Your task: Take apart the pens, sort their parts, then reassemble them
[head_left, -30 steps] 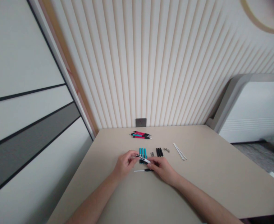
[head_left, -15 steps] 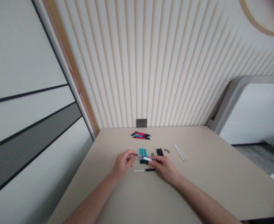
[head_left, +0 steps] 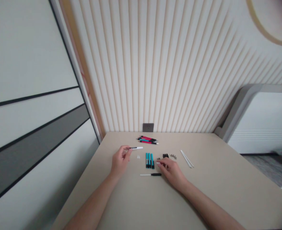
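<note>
The hands have parted: the left hand (head_left: 120, 161) now pinches a white-and-black pen (head_left: 136, 148) left of the teal pen barrels (head_left: 149, 160), while the right hand (head_left: 171, 172) sits just right of them, beside black barrels (head_left: 165, 156); whether its fingertips (head_left: 158, 163) hold anything, I can't tell.

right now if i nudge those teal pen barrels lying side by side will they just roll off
Probably, yes: the teal pen barrels look slim and rounded, so they could roll on the smooth-looking tabletop. They seem light and stiff, likely plastic. Lying close together, they may shift as a group.
</note>
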The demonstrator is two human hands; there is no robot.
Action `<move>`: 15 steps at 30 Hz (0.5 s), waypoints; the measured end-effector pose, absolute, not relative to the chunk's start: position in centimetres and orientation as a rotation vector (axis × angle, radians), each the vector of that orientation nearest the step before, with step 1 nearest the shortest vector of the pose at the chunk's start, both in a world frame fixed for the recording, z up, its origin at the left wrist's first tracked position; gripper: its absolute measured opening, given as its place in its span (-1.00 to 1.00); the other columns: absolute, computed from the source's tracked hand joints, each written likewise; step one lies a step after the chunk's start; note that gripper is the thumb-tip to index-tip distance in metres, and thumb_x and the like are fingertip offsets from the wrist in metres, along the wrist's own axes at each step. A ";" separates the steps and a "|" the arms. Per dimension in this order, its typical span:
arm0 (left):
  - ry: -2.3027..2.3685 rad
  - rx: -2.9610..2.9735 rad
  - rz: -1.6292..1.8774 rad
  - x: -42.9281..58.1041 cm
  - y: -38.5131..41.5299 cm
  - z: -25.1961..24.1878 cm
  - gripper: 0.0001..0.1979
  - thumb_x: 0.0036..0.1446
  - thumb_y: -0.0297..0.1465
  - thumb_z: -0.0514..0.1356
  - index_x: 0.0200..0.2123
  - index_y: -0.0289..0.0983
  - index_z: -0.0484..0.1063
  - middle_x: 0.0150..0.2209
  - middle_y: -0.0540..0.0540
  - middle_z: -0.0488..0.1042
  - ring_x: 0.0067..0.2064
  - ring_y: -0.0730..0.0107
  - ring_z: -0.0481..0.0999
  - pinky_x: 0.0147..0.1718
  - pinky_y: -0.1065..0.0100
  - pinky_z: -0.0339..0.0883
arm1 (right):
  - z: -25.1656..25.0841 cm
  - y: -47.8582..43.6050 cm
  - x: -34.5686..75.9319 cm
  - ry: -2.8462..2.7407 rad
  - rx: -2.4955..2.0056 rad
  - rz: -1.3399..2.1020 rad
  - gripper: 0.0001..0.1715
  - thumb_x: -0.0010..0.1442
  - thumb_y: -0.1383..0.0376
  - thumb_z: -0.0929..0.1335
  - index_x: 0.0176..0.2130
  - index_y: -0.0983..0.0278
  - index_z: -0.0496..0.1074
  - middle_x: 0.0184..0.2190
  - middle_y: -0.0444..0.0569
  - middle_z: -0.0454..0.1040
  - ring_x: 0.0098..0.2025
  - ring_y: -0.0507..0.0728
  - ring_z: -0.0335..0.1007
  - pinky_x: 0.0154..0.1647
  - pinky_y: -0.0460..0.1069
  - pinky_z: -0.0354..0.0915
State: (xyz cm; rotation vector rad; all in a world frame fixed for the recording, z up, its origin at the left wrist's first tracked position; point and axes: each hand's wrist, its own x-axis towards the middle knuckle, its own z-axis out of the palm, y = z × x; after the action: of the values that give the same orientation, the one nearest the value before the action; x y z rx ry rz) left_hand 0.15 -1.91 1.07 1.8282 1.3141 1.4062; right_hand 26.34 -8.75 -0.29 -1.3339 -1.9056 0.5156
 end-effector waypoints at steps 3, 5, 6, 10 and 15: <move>1.392 1.934 1.417 -0.1 -1.6 0.9 -0.74 0.19 -0.16 0.15 -0.22 -0.24 0.40 -0.61 0.11 0.38 -0.60 0.47 0.37 -0.54 0.48 0.21 | 0.7 -8.0 25.6 -2.056 -1.418 0.328 -0.66 0.35 0.17 0.22 -0.16 0.22 0.53 -0.33 0.00 0.51 -0.24 0.14 0.41 -0.19 -0.01 0.27; 1.426 1.984 1.422 -0.2 -1.4 0.7 -0.75 0.21 -0.18 0.14 -0.21 -0.23 0.41 -0.58 0.09 0.41 -0.58 0.47 0.39 -0.52 0.48 0.21 | 1.6 -7.0 24.5 -2.178 -1.478 0.199 -0.71 0.33 0.20 0.25 -0.21 0.21 0.54 -0.32 0.00 0.53 -0.22 0.15 0.41 -0.17 -0.01 0.26; 1.436 2.003 1.424 -0.3 -1.4 0.6 -0.76 0.21 -0.19 0.14 -0.21 -0.23 0.41 -0.56 0.08 0.42 -0.57 0.47 0.39 -0.52 0.49 0.21 | 1.9 -6.5 23.7 -2.224 -1.517 0.147 -0.73 0.31 0.21 0.27 -0.24 0.21 0.54 -0.33 0.01 0.54 -0.22 0.16 0.42 -0.18 -0.02 0.25; 1.437 2.065 1.397 -0.4 -1.1 0.0 -0.77 0.25 -0.20 0.11 -0.19 -0.23 0.40 -0.49 0.04 0.46 -0.53 0.46 0.42 -0.52 0.49 0.20 | 2.8 -4.1 20.5 -2.327 -1.678 0.036 -0.82 0.23 0.25 0.35 -0.30 0.25 0.55 -0.31 0.07 0.56 -0.18 0.20 0.45 -0.19 -0.01 0.26; 1.454 2.094 1.376 -0.5 -1.0 -0.5 -0.77 0.27 -0.21 0.09 -0.17 -0.24 0.40 -0.47 0.02 0.48 -0.51 0.44 0.45 -0.51 0.48 0.21 | 2.9 -2.4 17.9 -2.357 -1.821 0.092 -0.80 0.19 0.29 0.36 -0.26 0.33 0.58 -0.27 0.18 0.58 -0.17 0.25 0.49 -0.16 0.02 0.27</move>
State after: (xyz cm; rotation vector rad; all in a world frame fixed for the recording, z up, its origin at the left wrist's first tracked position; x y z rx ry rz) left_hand -0.55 -0.98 -0.50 2.0940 1.4538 1.3760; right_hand 17.89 -2.44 2.92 -1.8207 -2.3572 0.0923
